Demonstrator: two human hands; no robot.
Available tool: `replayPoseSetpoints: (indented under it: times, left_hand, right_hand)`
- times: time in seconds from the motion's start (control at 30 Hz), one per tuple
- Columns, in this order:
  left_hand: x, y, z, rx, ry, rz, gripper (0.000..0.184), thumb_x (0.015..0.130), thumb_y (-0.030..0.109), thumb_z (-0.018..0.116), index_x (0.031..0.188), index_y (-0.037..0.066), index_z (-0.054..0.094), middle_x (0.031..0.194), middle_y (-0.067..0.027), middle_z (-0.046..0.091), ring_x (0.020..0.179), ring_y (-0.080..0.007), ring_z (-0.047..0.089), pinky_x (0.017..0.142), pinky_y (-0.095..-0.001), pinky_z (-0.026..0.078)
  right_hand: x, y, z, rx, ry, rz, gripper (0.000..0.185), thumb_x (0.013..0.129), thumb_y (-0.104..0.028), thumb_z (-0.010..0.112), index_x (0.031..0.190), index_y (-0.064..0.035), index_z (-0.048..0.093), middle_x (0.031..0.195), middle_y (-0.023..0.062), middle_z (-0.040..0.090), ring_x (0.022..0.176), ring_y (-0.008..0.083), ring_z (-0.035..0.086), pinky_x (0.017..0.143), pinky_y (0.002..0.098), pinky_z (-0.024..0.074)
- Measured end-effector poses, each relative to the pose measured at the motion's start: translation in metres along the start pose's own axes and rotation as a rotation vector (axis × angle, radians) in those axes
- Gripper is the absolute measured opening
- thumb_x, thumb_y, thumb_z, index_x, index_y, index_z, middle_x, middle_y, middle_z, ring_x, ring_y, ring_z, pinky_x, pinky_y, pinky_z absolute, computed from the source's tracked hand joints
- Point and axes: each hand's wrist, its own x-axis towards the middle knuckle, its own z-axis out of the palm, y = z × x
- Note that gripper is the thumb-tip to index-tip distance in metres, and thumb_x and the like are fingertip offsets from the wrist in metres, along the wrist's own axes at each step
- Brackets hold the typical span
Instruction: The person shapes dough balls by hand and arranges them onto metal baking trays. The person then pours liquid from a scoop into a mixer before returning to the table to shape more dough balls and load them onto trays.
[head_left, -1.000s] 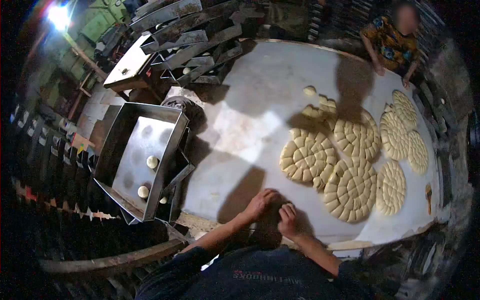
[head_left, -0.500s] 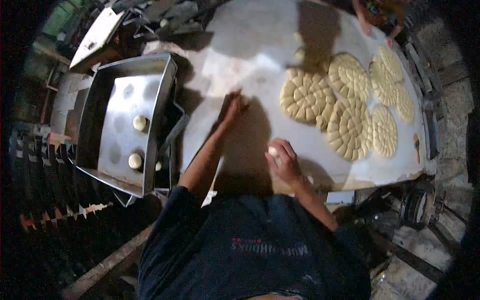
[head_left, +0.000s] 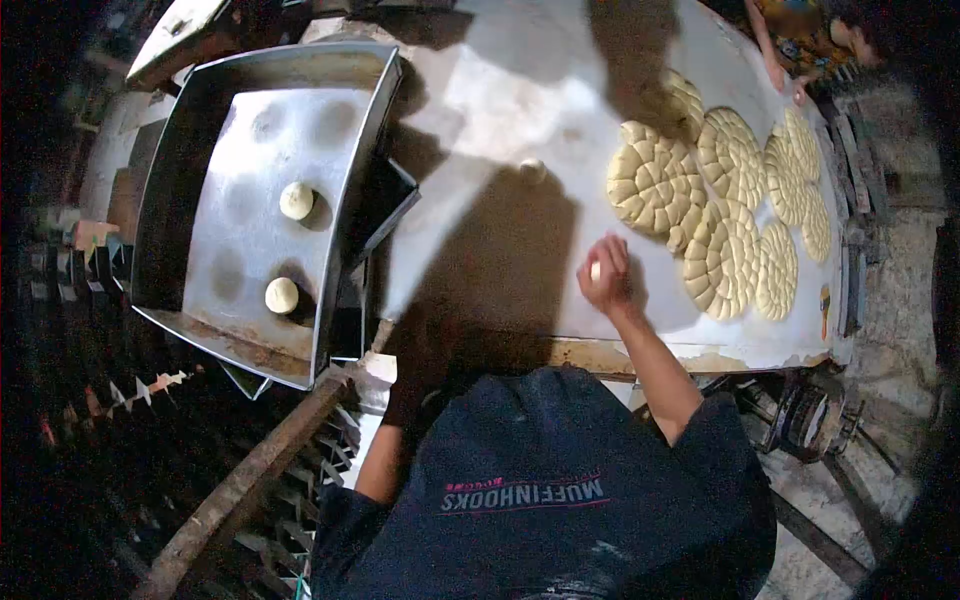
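Note:
My right hand [head_left: 608, 278] is closed around a small dough piece [head_left: 596, 271] above the floured table [head_left: 480, 110]. My left hand [head_left: 413, 362] is low near the table's front edge, in deep shadow; its fingers cannot be made out. A single dough ball [head_left: 533, 170] lies on the table at the tip of my shadow. On the right, large rounds of cut dough [head_left: 655, 180] lie close together. Two round dough balls, one higher [head_left: 297, 201] and one lower [head_left: 282, 295], sit apart in the metal tray [head_left: 350, 215] on the left.
Another person's hands [head_left: 785, 82] rest at the far right table edge. A brush [head_left: 825, 310] lies near the right edge. More metal trays [head_left: 390, 205] are under the left tray. A wooden beam [head_left: 240, 480] runs at lower left.
My left hand has drawn back from the table's middle towards my body, and a dough ball shows on the table. My right hand keeps hold of its dough piece. The camera view has shifted.

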Motion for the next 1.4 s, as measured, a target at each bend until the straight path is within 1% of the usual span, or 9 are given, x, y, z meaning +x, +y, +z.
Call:
replayPoseSetpoints:
  times: [0.17, 0.2, 0.33, 0.53, 0.7, 0.9, 1.07, 1.3, 1.4]
  left_hand:
    - [-0.014, -0.001, -0.015, -0.145, -0.046, -0.202, 0.029, 0.093, 0.023, 0.058, 0.114, 0.003, 0.06, 0.113, -0.0199, 0.061, 0.107, -0.0357, 0.057, 0.094, -0.0445, 0.045]
    - [-0.015, -0.006, -0.016, -0.079, -0.027, -0.066, 0.03, 0.091, 0.021, 0.06, 0.114, 0.003, 0.06, 0.11, -0.0189, 0.063, 0.104, -0.0349, 0.059, 0.091, -0.0442, 0.046]
    - [-0.017, 0.004, -0.046, 0.025, 0.182, 0.131, 0.026, 0.087, 0.01, 0.066, 0.111, 0.004, 0.06, 0.099, -0.015, 0.066, 0.088, -0.0298, 0.065, 0.079, -0.0405, 0.051]
    - [-0.023, 0.03, -0.043, -0.018, 0.223, -0.089, 0.022, 0.085, 0.003, 0.065, 0.106, 0.004, 0.06, 0.093, -0.0117, 0.067, 0.075, -0.0211, 0.067, 0.071, -0.0322, 0.052]
    - [-0.031, 0.062, -0.006, -0.035, 0.302, -0.119, 0.017, 0.088, 0.01, 0.063, 0.101, 0.0, 0.062, 0.092, -0.0149, 0.066, 0.081, -0.0213, 0.066, 0.073, -0.0328, 0.05]
    - [-0.046, 0.095, 0.027, -0.115, 0.376, -0.173, 0.013, 0.091, 0.003, 0.058, 0.101, -0.003, 0.061, 0.09, -0.0125, 0.065, 0.081, -0.0179, 0.062, 0.076, -0.0293, 0.049]
    - [-0.063, 0.108, 0.051, -0.16, 0.457, -0.253, 0.014, 0.09, 0.004, 0.06, 0.101, -0.005, 0.061, 0.093, -0.0123, 0.065, 0.087, -0.0168, 0.06, 0.081, -0.0285, 0.047]
    - [-0.056, 0.133, 0.085, -0.195, 0.54, -0.217, 0.017, 0.088, 0.008, 0.063, 0.1, -0.003, 0.06, 0.086, -0.011, 0.064, 0.081, -0.0168, 0.062, 0.077, -0.029, 0.049]
    - [-0.028, 0.144, 0.108, -0.159, 0.328, -0.12, 0.035, 0.084, 0.011, 0.068, 0.113, -0.001, 0.055, 0.099, -0.0169, 0.062, 0.091, -0.0252, 0.062, 0.082, -0.0345, 0.049]
  right_hand:
    - [0.023, -0.046, 0.038, -0.009, 0.12, 0.234, 0.015, 0.073, -0.005, 0.06, 0.086, -0.0014, 0.053, 0.09, 0.0198, 0.053, 0.091, 0.0423, 0.051, 0.088, 0.0525, 0.0412]
    - [0.013, -0.054, 0.035, -0.025, 0.181, 0.061, 0.008, 0.075, 0.001, 0.056, 0.079, -0.0014, 0.049, 0.082, 0.0189, 0.051, 0.08, 0.0395, 0.05, 0.071, 0.0492, 0.0399]
    - [-0.007, -0.016, -0.004, 0.006, 0.019, -0.025, 0.009, 0.074, -0.002, 0.058, 0.08, -0.0025, 0.051, 0.081, 0.0169, 0.051, 0.08, 0.038, 0.051, 0.073, 0.0481, 0.0413]
    - [0.04, -0.018, 0.044, -0.023, 0.227, 0.191, 0.014, 0.072, -0.002, 0.059, 0.084, -0.0016, 0.053, 0.085, 0.0162, 0.052, 0.086, 0.0365, 0.051, 0.079, 0.0466, 0.0413]
    - [-0.016, -0.026, -0.016, 0.241, -0.169, -0.081, 0.012, 0.076, 0.0, 0.057, 0.087, -0.0025, 0.056, 0.091, 0.0157, 0.058, 0.094, 0.0378, 0.056, 0.087, 0.0427, 0.0448]
    - [-0.002, -0.01, -0.103, 1.026, -0.669, 0.718, 0.016, 0.086, -0.015, 0.063, 0.092, -0.0003, 0.064, 0.081, 0.0114, 0.063, 0.081, 0.0213, 0.064, 0.079, 0.0337, 0.0503]
    - [-0.009, -0.02, -0.083, 0.458, -0.085, -0.247, 0.035, 0.075, -0.012, 0.07, 0.105, 0.0031, 0.058, 0.106, 0.0181, 0.06, 0.093, 0.0351, 0.06, 0.083, 0.0412, 0.05]
    - [-0.035, 0.015, -0.069, 0.54, -0.488, 0.337, 0.073, 0.065, -0.016, 0.073, 0.13, 0.0027, 0.044, 0.123, 0.0215, 0.053, 0.112, 0.0338, 0.055, 0.097, 0.0393, 0.0448]
    - [-0.035, 0.018, -0.076, 0.587, -0.542, 0.234, 0.077, 0.063, -0.015, 0.07, 0.131, 0.0024, 0.042, 0.125, 0.0239, 0.05, 0.116, 0.0354, 0.052, 0.098, 0.04, 0.0445]
